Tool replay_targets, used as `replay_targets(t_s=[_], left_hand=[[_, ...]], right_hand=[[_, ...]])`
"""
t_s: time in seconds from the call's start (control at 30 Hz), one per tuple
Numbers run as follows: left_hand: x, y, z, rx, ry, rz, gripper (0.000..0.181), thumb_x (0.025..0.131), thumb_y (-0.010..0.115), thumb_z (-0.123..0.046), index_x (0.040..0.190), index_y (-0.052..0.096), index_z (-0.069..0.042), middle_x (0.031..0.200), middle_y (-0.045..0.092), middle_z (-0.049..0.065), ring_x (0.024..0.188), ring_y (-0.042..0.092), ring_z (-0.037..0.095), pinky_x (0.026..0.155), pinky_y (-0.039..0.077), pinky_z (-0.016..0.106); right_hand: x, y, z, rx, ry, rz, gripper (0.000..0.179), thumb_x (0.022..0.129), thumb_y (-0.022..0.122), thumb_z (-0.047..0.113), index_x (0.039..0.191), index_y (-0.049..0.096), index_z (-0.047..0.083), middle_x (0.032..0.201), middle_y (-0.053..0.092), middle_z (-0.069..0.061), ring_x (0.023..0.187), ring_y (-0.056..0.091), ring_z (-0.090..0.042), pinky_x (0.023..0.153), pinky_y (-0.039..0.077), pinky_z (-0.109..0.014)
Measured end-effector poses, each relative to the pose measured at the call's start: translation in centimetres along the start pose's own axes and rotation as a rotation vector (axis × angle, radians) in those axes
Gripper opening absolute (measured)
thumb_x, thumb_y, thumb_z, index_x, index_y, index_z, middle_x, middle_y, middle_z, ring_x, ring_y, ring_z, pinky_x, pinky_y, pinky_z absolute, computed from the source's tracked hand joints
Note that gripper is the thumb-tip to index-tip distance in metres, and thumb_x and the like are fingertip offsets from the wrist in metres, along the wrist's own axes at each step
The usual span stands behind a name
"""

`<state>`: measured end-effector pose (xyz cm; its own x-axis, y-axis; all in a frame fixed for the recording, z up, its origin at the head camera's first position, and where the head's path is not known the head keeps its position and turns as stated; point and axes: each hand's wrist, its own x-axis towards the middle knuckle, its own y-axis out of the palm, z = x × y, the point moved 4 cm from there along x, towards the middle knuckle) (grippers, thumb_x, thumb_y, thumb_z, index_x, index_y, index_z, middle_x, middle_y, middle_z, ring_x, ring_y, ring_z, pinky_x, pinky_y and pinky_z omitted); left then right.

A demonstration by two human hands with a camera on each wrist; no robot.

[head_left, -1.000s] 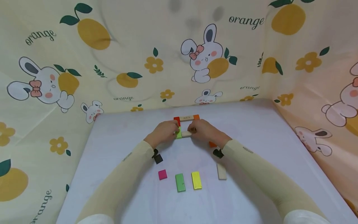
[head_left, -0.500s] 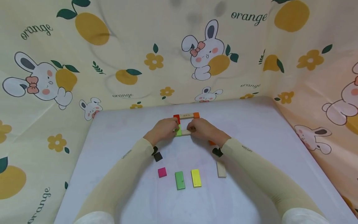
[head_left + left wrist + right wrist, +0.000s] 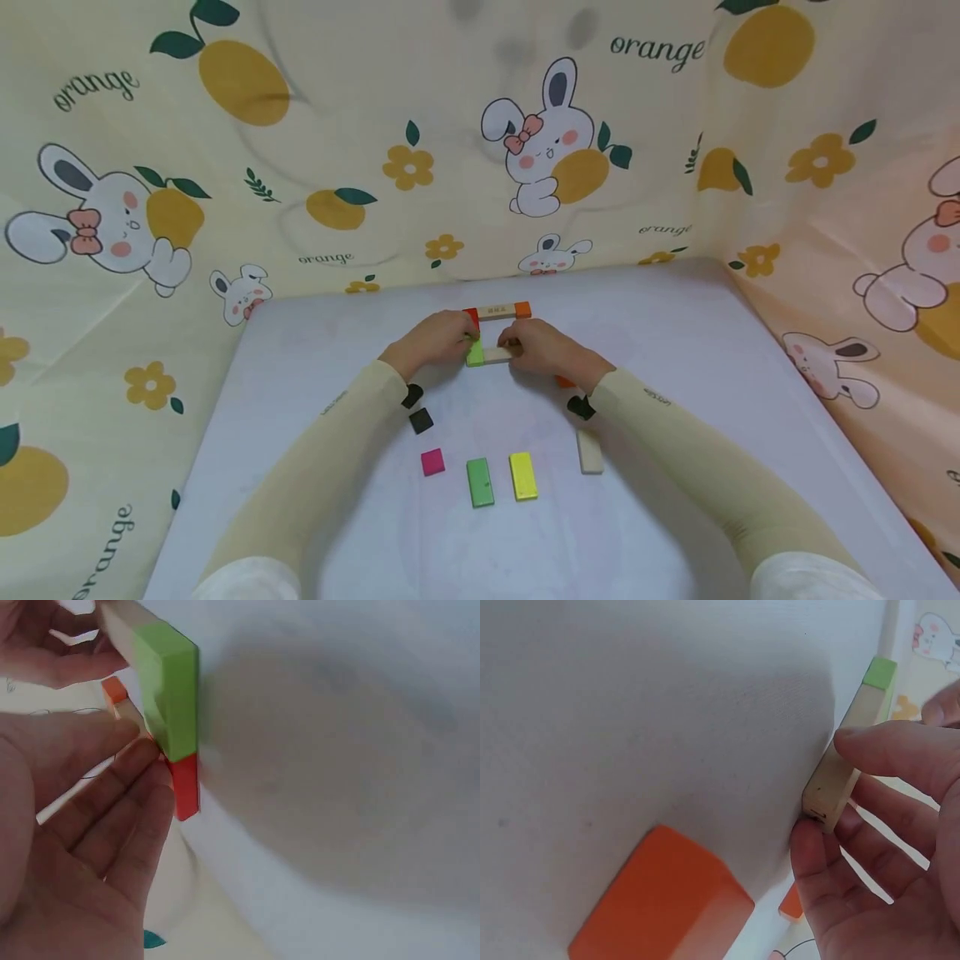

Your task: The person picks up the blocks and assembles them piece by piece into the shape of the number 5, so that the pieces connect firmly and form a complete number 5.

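On the white table, a light green block [image 3: 475, 357] stands end to end with a red block [image 3: 472, 317]. My left hand [image 3: 435, 342] is beside them; in the left wrist view its thumb and fingers are extended, fingertips touching or very close to the inner side where green meets red. A plain wooden block [image 3: 844, 757] runs from the green block toward the right. My right hand [image 3: 551, 347] pinches this wooden block near its free end, thumb on the near side and a finger at the end face.
Another wooden block [image 3: 497, 312] and an orange block [image 3: 522, 309] continue from the red one at the back. Nearer lie a black cube [image 3: 422, 421], a pink cube [image 3: 432, 462], a green block [image 3: 480, 482], a yellow block [image 3: 523, 476] and a wooden block [image 3: 589, 452]. An orange block [image 3: 664, 900] sits near my right wrist.
My left fingers have shifted slightly back and away, from the green block toward the red one, so more green shows. My right hand stays on the wooden block. The head view has tilted a little.
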<state>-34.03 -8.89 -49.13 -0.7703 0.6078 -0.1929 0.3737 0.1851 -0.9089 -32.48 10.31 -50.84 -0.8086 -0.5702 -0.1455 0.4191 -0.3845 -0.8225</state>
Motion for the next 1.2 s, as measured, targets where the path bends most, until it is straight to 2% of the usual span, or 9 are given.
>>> replay_targets(t_s=[0.17, 0.27, 0.33, 0.43, 0.57, 0.63, 0.77, 0.93, 1.2], left_hand=[[0.4, -0.4, 1.0, -0.243, -0.095, -0.038, 0.032, 0.109, 0.056, -0.007, 0.137, 0.073, -0.004, 0.133, 0.07, 0.008, 0.125, 0.062, 0.025, 0.111, 0.048, 0.043], [0.1, -0.8, 1.0, -0.329, -0.09, -0.111, 0.033, 0.109, 0.057, -0.006, 0.137, 0.074, -0.006, 0.134, 0.068, 0.008, 0.121, 0.061, 0.025, 0.108, 0.049, 0.043], [-0.4, -0.9, 0.4, -0.333, -0.06, -0.135, 0.033, 0.108, 0.058, -0.005, 0.137, 0.074, -0.006, 0.137, 0.065, 0.009, 0.123, 0.059, 0.027, 0.11, 0.048, 0.044], [-1.3, -0.5, -1.2, -0.218, 0.018, -0.117, 0.034, 0.106, 0.059, -0.003, 0.138, 0.073, -0.004, 0.141, 0.062, 0.01, 0.127, 0.057, 0.028, 0.113, 0.046, 0.045], [-2.6, 1.6, -3.2, 0.027, 0.12, -0.06, 0.037, 0.107, 0.062, -0.008, 0.143, 0.069, -0.005, 0.143, 0.059, 0.012, 0.129, 0.055, 0.028, 0.113, 0.048, 0.042], [-3.1, 2.7, -3.8, 0.113, 0.143, -0.047, 0.041, 0.108, 0.063, -0.012, 0.148, 0.066, -0.008, 0.146, 0.057, 0.011, 0.132, 0.054, 0.027, 0.112, 0.049, 0.041], [-3.7, 4.2, -4.5, 0.209, 0.152, -0.037, 0.051, 0.108, 0.062, -0.018, 0.158, 0.056, -0.01, 0.151, 0.054, 0.01, 0.135, 0.05, 0.027, 0.111, 0.05, 0.038], [-3.7, 5.1, -4.8, 0.314, 0.143, -0.036, 0.063, 0.106, 0.066, -0.03, 0.163, 0.049, -0.01, 0.151, 0.052, 0.009, 0.132, 0.049, 0.025, 0.111, 0.049, 0.035], [-3.5, 5.3, -5.4, 0.363, 0.112, -0.017, 0.07, 0.104, 0.069, -0.041, 0.163, 0.048, -0.01, 0.155, 0.049, 0.01, 0.133, 0.048, 0.026, 0.113, 0.047, 0.036]], right_hand=[[-0.1, 0.1, -0.2, -0.007, -0.003, -0.001, 0.036, 0.092, 0.08, 0.002, 0.128, 0.077, 0.006, 0.099, 0.068, -0.001, 0.092, 0.057, -0.022, 0.086, 0.051, -0.038], [0.0, 0.3, -0.5, -0.009, -0.009, 0.001, 0.039, 0.091, 0.08, 0.002, 0.13, 0.076, 0.007, 0.103, 0.069, 0.0, 0.094, 0.058, -0.023, 0.088, 0.052, -0.038], [0.1, 0.4, -0.6, -0.007, -0.013, 0.004, 0.039, 0.091, 0.08, 0.002, 0.13, 0.076, 0.007, 0.104, 0.07, 0.0, 0.094, 0.058, -0.022, 0.088, 0.052, -0.038], [0.1, 0.5, -0.6, -0.014, -0.026, 0.007, 0.038, 0.092, 0.08, 0.002, 0.129, 0.076, 0.006, 0.1, 0.068, -0.001, 0.092, 0.057, -0.022, 0.085, 0.051, -0.037], [-0.1, 0.2, -0.5, -0.019, -0.037, 0.005, 0.036, 0.092, 0.079, 0.001, 0.128, 0.075, 0.005, 0.095, 0.065, -0.002, 0.091, 0.056, -0.023, 0.081, 0.048, -0.037], [-0.2, 0.2, -0.6, -0.019, -0.04, 0.001, 0.037, 0.092, 0.079, 0.001, 0.129, 0.075, 0.004, 0.096, 0.065, -0.003, 0.092, 0.056, -0.023, 0.082, 0.049, -0.038], [-0.4, 0.3, -0.6, -0.024, -0.041, -0.006, 0.042, 0.091, 0.079, 0.0, 0.133, 0.074, 0.003, 0.102, 0.066, -0.002, 0.095, 0.057, -0.023, 0.087, 0.052, -0.039], [-0.5, 0.4, -0.5, -0.026, -0.028, -0.001, 0.044, 0.092, 0.08, 0.001, 0.136, 0.072, 0.003, 0.106, 0.066, -0.003, 0.098, 0.057, -0.024, 0.093, 0.052, -0.04], [-1.0, 0.0, -1.3, 0.022, -0.002, -0.007, 0.048, 0.094, 0.08, 0.007, 0.141, 0.07, 0.006, 0.116, 0.069, -0.003, 0.103, 0.059, -0.025, 0.097, 0.054, -0.041]])
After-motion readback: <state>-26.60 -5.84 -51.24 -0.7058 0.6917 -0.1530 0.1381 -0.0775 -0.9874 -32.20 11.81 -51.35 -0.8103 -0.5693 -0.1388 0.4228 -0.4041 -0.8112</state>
